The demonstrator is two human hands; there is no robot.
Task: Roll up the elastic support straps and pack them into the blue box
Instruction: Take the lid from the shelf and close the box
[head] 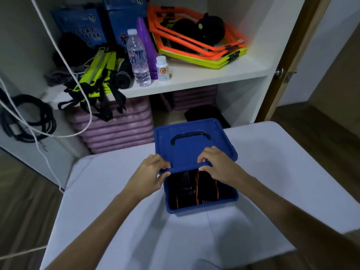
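A white shelving unit (194, 82) fills the view from 10 to 1 o'clock, its board edge running across just above centre. Below it, from 5 to 8 o'clock, a white table (116, 211) spreads toward the camera; its far edge stops just short of the unit, and bare surface lies open to either side of the box and nearer the person.

The blue box (202, 208) stands on the table at centre, slightly toward 5 o'clock. Its blue lid (192, 149), with a black handle (190, 136), lies tilted over the far half, leaving the near half uncovered. Inside, rolled black straps (196, 190) with orange edging sit side by side.

The left hand (150, 176) pinches the lid's near rim at its left corner, thumb beneath and curled fingers on top. The right hand (218, 164) grips the same rim further right, fingers hooked over it.

On the shelf at 12 o'clock, orange and yellow hexagonal frames (196, 43) are stacked with a black plush toy (206, 30) on them. At 11 o'clock a blue bag (78, 26) reads "LUCKY STAR" and "70". Beside it stand a clear water bottle (137, 59), its label blurred, purple cones (146, 47) and a small white bottle (162, 69) with an orange logo. Pink mats (116, 129) are piled under the shelf.
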